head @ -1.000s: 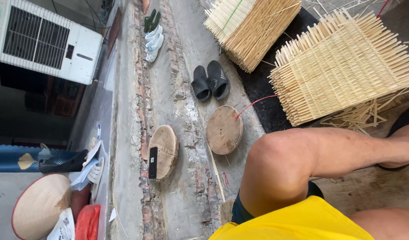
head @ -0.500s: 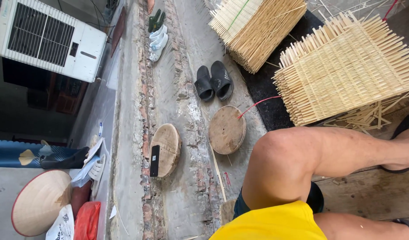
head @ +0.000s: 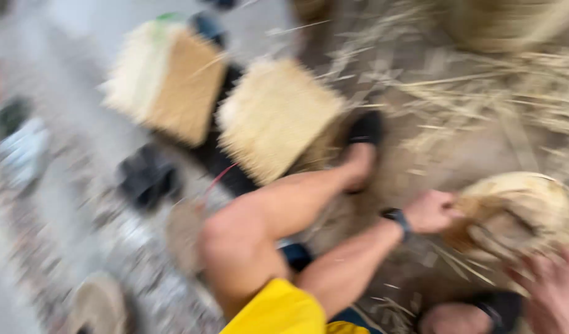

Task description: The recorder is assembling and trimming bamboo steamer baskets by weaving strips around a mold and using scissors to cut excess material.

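Observation:
The frame is heavily motion-blurred. My left hand (head: 434, 211), with a dark watch on its wrist, is closed on the near rim of a round woven bamboo basket (head: 522, 207) lying on the floor at the right. My right hand (head: 551, 292) is at the bottom right corner, by the basket's lower edge, with its fingers partly spread. The blur hides whether it grips the basket. My bare left leg (head: 278, 210) stretches toward the middle, its foot in a dark sandal (head: 365, 130).
Two flat woven bamboo mats (head: 275, 117) (head: 167, 86) lie at the upper left. Loose bamboo strips (head: 482, 93) litter the floor at the upper right. A pair of dark sandals (head: 145, 176) and round wooden discs (head: 99, 306) sit at the left.
The view has swung to the right, away from the concrete ledge and toward the strip-covered floor. Both hands and the round basket have come into view; earlier only my leg showed.

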